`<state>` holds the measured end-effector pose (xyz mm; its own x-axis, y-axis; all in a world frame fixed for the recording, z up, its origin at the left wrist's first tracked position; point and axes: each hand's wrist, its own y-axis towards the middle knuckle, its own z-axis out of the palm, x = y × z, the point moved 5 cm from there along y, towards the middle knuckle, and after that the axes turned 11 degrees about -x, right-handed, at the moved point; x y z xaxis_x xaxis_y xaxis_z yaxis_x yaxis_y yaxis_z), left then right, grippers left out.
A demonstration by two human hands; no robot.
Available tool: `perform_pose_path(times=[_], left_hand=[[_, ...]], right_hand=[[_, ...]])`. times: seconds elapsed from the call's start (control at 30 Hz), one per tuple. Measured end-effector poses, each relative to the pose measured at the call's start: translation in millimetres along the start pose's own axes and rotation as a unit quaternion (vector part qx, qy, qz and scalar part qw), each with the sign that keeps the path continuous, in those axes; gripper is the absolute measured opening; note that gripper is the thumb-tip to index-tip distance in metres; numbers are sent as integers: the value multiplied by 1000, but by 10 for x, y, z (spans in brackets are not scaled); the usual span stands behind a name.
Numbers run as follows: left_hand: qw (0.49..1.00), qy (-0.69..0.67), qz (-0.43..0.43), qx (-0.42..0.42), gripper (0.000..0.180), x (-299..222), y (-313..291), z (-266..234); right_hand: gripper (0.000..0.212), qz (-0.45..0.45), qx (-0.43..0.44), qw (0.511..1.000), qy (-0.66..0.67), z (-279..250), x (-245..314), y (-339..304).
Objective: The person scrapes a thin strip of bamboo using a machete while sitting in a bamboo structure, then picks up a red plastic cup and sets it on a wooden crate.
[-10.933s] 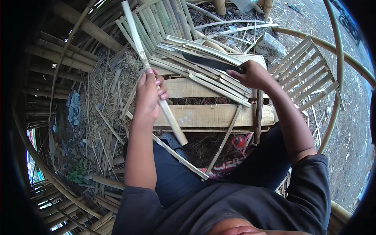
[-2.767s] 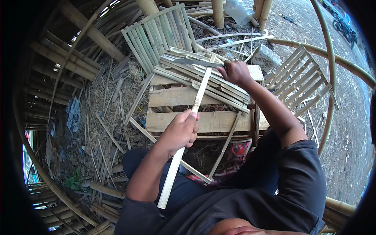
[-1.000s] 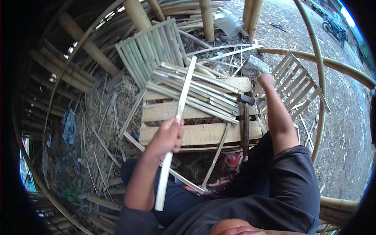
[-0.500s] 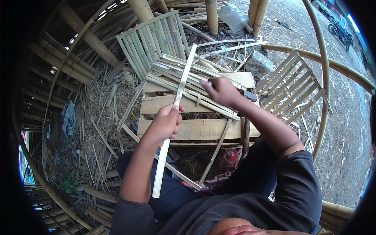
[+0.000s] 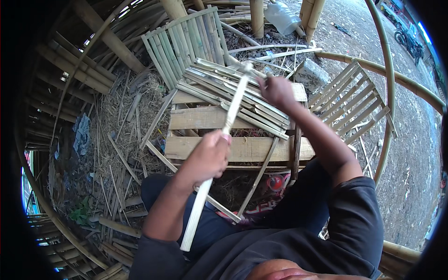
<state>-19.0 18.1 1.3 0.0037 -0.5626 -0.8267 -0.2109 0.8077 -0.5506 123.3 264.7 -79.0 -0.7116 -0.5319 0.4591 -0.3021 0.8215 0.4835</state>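
My left hand (image 5: 207, 156) is closed round a long, pale bamboo strip (image 5: 195, 219), gripping it near its middle. The strip slants from my lap up over the bench, its far end tilted to the right. My right hand (image 5: 278, 93) is closed and blurred, a little to the right of that far end. What its fingers hold is too smeared to make out. Beneath both hands, several split bamboo lengths (image 5: 259, 119) lie slantwise across a low slatted wooden bench (image 5: 193, 119). A dark wooden handle (image 5: 297, 147) stands at the bench's right side, partly behind my right forearm.
A slatted bamboo panel (image 5: 184, 49) leans behind the bench, and another slatted panel (image 5: 350, 100) stands to the right. A concrete block (image 5: 311, 72) and a clear plastic jug (image 5: 282, 18) lie beyond. Bamboo scraps (image 5: 122, 158) litter the left ground. A curved bamboo pole (image 5: 387, 93) rises at right.
The strip's far end has swung to the right, and my left hand has shifted slightly right and down. My right hand has moved right and slightly away from me.
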Motion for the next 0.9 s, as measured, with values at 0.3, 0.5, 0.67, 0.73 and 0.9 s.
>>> perform_pose_path(times=[0.3,0.5,0.67,0.73,0.9], left_hand=[[997,-65,5,-45,19,95,238,-336],[998,-59,5,6,20,28,239,-226],[998,-46,27,23,20,-4,114,-92],[999,-35,37,15,21,1,113,-90],[998,-39,42,7,20,-51,133,-104]], right_hand=[[78,205,-107,972,33,-350,-535,279],[61,-24,17,993,111,-381,322,3],[45,-152,-4,984,94,-204,196,-39],[44,-200,-36,975,90,-142,227,-59],[50,-185,-68,979,44,-49,85,38]])
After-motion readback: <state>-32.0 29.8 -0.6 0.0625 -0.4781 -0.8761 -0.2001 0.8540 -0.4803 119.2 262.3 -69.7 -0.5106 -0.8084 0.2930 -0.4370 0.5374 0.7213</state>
